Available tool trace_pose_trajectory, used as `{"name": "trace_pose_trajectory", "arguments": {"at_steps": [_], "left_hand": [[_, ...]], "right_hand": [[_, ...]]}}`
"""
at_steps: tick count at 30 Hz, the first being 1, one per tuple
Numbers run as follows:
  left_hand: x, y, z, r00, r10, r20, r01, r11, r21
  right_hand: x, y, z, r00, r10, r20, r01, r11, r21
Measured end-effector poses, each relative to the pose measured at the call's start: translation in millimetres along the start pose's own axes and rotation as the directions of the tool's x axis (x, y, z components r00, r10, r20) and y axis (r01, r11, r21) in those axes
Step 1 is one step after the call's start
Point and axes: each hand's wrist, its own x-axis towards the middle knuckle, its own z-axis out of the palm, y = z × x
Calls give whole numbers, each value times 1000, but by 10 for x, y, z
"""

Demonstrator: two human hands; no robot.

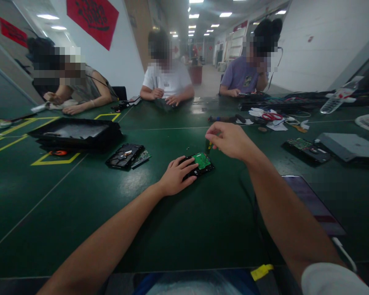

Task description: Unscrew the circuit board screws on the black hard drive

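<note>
A hard drive (204, 162) with its green circuit board facing up lies on the table in front of me. Across its left part, my left hand (177, 174) rests with fingers spread flat. My right hand (223, 137) is closed in a pinch on a small screwdriver (209, 146) with a yellow and dark handle. It points down at the drive's right end; whether the tip touches a screw is too small to tell. To the left lie another black hard drive (123, 155) and a loose circuit board (142, 157).
A black tray (76, 130) stands at the left. On the right are another drive (307, 149), a grey metal box (350, 146), a phone (313, 205) with a cable, and a plastic bottle (338, 98). Several people sit across the green table (184, 233).
</note>
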Motion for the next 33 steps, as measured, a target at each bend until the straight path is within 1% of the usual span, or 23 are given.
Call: {"name": "trace_pose_trajectory", "arguments": {"at_steps": [4, 8, 12, 15, 18, 20, 24, 26, 29, 33], "left_hand": [[-1, 1, -4, 1000, -2, -1, 2, 1000, -4], [-5, 8, -13, 1000, -3, 7, 3, 1000, -1], [-3, 12, -15, 1000, -1, 10, 1, 1000, -1], [-1, 11, -10, 1000, -1, 8, 1, 1000, 4], [-3, 10, -4, 1000, -3, 3, 3, 1000, 6], [-5, 9, -3, 1000, -6, 0, 6, 1000, 7], [-3, 5, -3, 1000, -3, 6, 3, 1000, 10], [0, 2, -2, 1000, 0, 8, 0, 1000, 12], [2, 3, -2, 1000, 1, 1, -1, 1000, 7], [0, 14, -6, 1000, 2, -5, -2, 1000, 3]], "right_hand": [[-11, -17, -4, 999, 11, 31, -11, 1000, 5], [-8, -32, -4, 999, 30, -28, -31, 998, -61], [-4, -27, -3, 998, 43, -41, -47, 994, -101], [-4, -17, -7, 1000, 20, -18, -21, 997, -81], [-3, -17, -5, 998, 6, 57, -4, 999, -42], [-1, -23, -1, 997, 3, 79, 0, 1000, -31], [-3, -40, -2, 999, 19, 30, -16, 997, -79], [-6, -40, -8, 999, 32, 23, -30, 995, -92], [-5, -20, -2, 999, 31, 39, -28, 996, -90], [16, 23, 49, 998, 19, 68, -17, 1000, -22]]}}
